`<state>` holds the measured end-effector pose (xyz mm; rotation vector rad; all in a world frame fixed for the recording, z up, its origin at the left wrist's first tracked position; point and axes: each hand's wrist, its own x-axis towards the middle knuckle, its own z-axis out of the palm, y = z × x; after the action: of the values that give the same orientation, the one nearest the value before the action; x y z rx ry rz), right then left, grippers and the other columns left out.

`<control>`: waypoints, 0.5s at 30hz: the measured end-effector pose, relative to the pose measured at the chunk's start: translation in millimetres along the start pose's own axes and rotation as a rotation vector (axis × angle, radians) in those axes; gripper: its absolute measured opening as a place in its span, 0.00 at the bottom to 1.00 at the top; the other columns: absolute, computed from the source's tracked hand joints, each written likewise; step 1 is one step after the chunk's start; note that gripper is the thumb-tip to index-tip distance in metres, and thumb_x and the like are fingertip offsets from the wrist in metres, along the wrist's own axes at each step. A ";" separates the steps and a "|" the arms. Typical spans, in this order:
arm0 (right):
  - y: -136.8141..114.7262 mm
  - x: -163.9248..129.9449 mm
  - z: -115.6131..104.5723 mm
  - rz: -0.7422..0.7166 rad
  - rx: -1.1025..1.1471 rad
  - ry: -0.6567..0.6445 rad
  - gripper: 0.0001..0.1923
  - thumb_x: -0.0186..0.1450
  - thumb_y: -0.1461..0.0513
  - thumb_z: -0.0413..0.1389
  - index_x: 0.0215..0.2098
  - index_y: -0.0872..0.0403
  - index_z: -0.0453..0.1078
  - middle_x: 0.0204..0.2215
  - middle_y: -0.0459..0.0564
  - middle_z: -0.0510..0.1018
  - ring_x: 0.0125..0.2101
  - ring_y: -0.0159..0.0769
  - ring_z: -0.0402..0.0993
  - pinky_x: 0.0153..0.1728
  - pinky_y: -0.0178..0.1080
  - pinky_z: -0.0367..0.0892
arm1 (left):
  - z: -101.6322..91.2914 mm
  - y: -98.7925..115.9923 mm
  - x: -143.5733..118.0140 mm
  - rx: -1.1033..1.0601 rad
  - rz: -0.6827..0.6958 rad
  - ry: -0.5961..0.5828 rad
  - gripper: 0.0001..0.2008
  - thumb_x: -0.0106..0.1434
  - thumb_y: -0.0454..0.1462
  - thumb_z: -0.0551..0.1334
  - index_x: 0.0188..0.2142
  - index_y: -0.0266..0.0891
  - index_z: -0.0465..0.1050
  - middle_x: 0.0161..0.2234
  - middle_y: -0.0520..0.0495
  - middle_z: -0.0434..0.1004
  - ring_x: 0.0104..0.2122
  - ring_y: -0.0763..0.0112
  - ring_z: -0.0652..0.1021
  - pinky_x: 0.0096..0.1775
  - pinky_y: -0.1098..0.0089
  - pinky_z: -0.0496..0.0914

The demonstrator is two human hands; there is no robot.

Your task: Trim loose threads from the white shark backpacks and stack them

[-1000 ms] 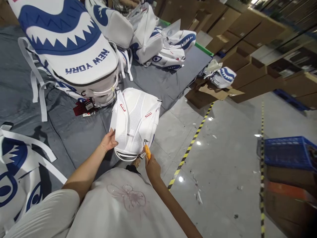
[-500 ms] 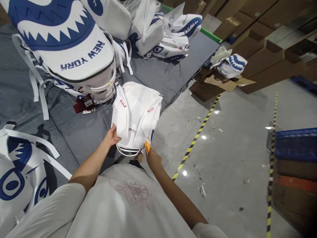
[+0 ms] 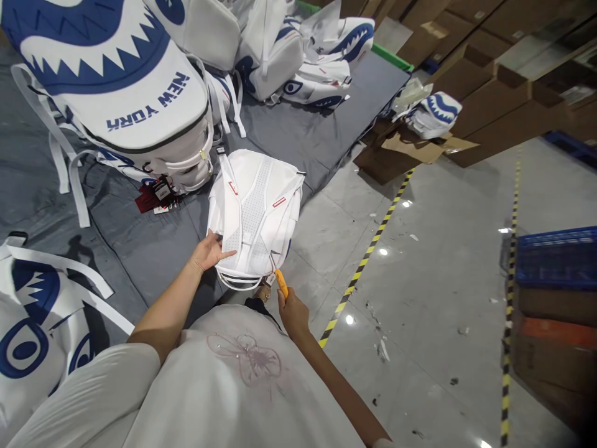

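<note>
A white backpack (image 3: pixel 254 193) lies with its back panel and shoulder straps facing up, near the edge of the grey-covered table. My left hand (image 3: pixel 208 251) grips its near left side, with the thumb stretched over the panel. In my right hand (image 3: pixel 293 313) is a pair of orange-handled thread snips (image 3: pixel 282 284), the thin metal tips at the backpack's near right corner. Just below the tips hangs a small white tag. Part of the blades is hard to make out against the white fabric.
A large white-and-blue backpack (image 3: pixel 153 118) marked NEW YORK stands at the upper left, with more backpacks (image 3: pixel 293 56) behind. Another backpack (image 3: pixel 28 336) lies at lower left. Cardboard boxes (image 3: pixel 494 93), an open carton (image 3: pixel 385 155) and a blue crate (image 3: pixel 557 258) stand to the right.
My right hand has drawn slightly down and away from the backpack's corner, so more of the orange handle and the metal tips show. The left thumb has stretched further across the panel.
</note>
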<state>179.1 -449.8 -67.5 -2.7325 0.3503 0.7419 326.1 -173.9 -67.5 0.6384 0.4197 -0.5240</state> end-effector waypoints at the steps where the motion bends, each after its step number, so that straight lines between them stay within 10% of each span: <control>1: 1.7 -2.1 -1.6 -0.005 0.014 -0.002 0.16 0.78 0.56 0.42 0.51 0.58 0.65 0.35 0.53 0.80 0.35 0.41 0.78 0.28 0.36 0.52 | 0.3 0.4 -0.3 -0.014 0.004 -0.012 0.18 0.70 0.49 0.58 0.47 0.37 0.72 0.52 0.37 0.77 0.54 0.53 0.77 0.49 0.48 0.76; 15: 17.0 -26.9 -16.8 0.038 0.084 -0.043 0.17 0.77 0.57 0.40 0.48 0.58 0.66 0.33 0.53 0.78 0.34 0.41 0.76 0.29 0.36 0.54 | 10.4 1.5 -0.9 -0.025 0.019 0.050 0.26 0.73 0.55 0.48 0.58 0.41 0.68 0.48 0.40 0.79 0.48 0.60 0.80 0.47 0.54 0.78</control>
<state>159.0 -467.1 -43.2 -2.6337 0.4155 0.7760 328.5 -179.4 -58.7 0.6323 0.4660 -0.4846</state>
